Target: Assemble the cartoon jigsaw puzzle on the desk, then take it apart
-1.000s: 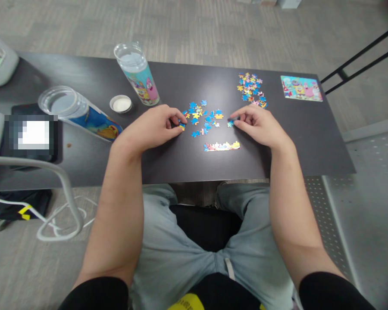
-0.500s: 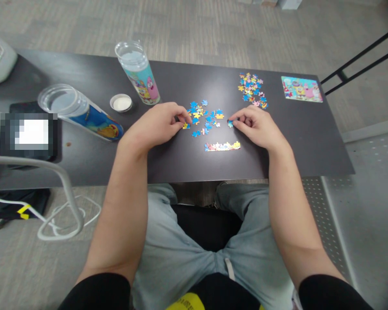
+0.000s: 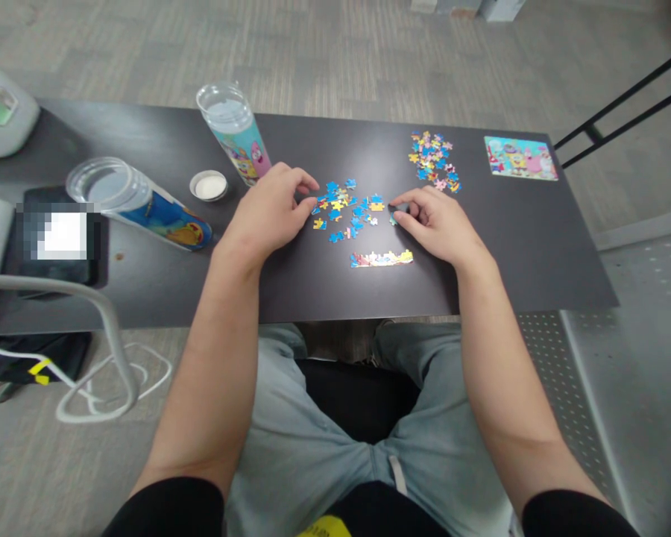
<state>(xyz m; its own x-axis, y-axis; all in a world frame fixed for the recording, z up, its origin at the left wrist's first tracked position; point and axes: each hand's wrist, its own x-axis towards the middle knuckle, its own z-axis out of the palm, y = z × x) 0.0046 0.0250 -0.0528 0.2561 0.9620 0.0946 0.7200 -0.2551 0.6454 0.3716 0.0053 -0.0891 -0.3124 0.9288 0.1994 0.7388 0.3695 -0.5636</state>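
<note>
Lap nearest: pale jeans (image 3: 313, 418), below both hands, and past them the dark table (image 3: 324, 294). First on it, nearer me than either hand and midway between them, lay a joined strip (image 3: 381, 259) of jigsaw pieces, red and blue at its left end, yellow at its right.

Right hand (image 3: 433, 224) next: thumb and forefinger slightly apart at the tips, a small blue piece (image 3: 392, 220) at the thumb, partly hidden. Could not tell whether I had it pinched or it only lay against the table. Left hand (image 3: 282, 207): thumb and forefinger parted, nothing seen between them. Just beside that thumb, to its right, lay a yellow-and-blue piece (image 3: 319, 224).

Loose pieces (image 3: 359, 212), mostly blue with some yellow, were spread between my two hands.

Left of my left hand: a printed tube (image 3: 171, 212) with a clear top, and a round white lid (image 3: 209, 186). A second tube (image 3: 246, 149) stood just beyond that hand, its base partly hidden by it.

Farther out, beyond my right hand: a mixed heap of pieces (image 3: 433, 153); to the right of the heap, a cartoon picture card (image 3: 520, 158).
</note>
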